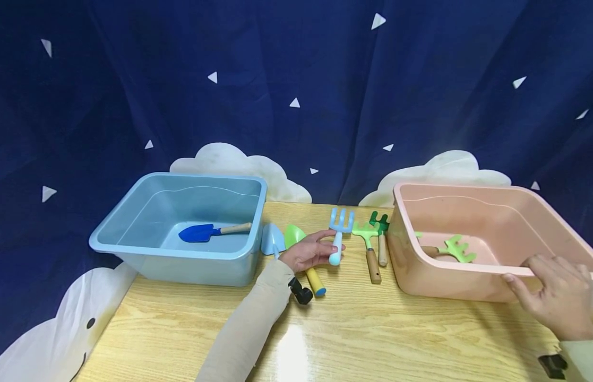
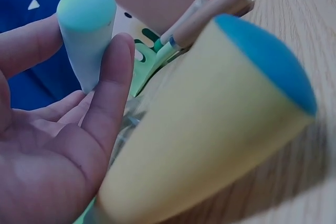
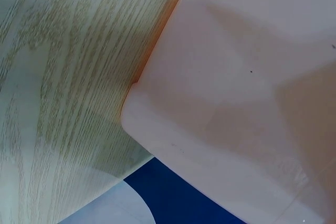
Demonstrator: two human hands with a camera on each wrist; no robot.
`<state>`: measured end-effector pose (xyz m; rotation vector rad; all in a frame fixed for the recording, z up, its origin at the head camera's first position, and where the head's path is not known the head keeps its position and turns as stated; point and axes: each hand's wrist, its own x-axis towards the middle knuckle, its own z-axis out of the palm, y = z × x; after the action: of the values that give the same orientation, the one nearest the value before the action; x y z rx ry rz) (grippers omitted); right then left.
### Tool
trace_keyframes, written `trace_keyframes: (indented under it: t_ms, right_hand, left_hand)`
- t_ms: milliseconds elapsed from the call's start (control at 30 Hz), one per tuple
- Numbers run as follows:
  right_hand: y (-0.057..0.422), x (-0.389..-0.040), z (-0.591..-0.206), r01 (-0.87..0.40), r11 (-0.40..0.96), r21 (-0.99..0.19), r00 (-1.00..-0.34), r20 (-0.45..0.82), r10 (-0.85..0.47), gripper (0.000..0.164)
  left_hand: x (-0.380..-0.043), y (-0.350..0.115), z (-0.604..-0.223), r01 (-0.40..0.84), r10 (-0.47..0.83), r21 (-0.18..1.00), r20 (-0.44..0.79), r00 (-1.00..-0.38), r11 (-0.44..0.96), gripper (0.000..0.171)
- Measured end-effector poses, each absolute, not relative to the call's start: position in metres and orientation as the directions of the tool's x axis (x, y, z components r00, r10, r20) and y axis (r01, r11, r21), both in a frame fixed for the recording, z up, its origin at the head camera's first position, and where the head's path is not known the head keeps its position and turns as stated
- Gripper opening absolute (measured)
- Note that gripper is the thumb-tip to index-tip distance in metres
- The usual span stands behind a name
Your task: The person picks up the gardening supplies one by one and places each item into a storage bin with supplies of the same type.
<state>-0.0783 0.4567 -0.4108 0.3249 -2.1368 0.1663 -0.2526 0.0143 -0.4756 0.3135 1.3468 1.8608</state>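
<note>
My left hand point(image 1: 307, 252) pinches the pale handle of a light blue toy hand fork point(image 1: 341, 222), its tines pointing away from me. In the left wrist view, thumb and fingers lie around the fork's handle point(image 2: 86, 19). Under that hand lies a green trowel with a yellow handle point(image 1: 317, 282), and a light blue trowel point(image 1: 272, 239) is just left of it. My right hand point(image 1: 559, 297) grips the front rim of the pink basin point(image 1: 449, 286), fingers over the edge and thumb outside. Inside the basin lies a light green rake point(image 1: 458, 249).
At left stands a blue basin point(image 1: 177, 255) holding a blue trowel point(image 1: 197, 233). A light green rake point(image 1: 371, 260) and a dark green rake point(image 1: 382, 246) lie side by side against the pink basin's left side. Behind the wooden table point(image 1: 372, 339) hangs a navy curtain point(image 1: 296, 53).
</note>
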Motion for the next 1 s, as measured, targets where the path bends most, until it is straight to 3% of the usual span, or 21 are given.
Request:
trace_keyframes:
  t_ms: [367, 1000]
  right_hand:
    - [0.456, -0.079, -0.410, -0.299, 0.954, 0.011, -0.514, 0.841, -0.171, 0.080]
    - [0.458, -0.077, -0.412, -0.279, 0.960, -0.020, -0.557, 0.818, -0.145, 0.080]
  left_hand:
    - [-0.258, 0.007, -0.465, -0.408, 0.729, 0.910, -0.225, -0.647, -0.081, 0.068]
    - [-0.263, 0.002, -0.432, -0.330, 0.764, 0.941, -0.165, -0.624, -0.067, 0.065]
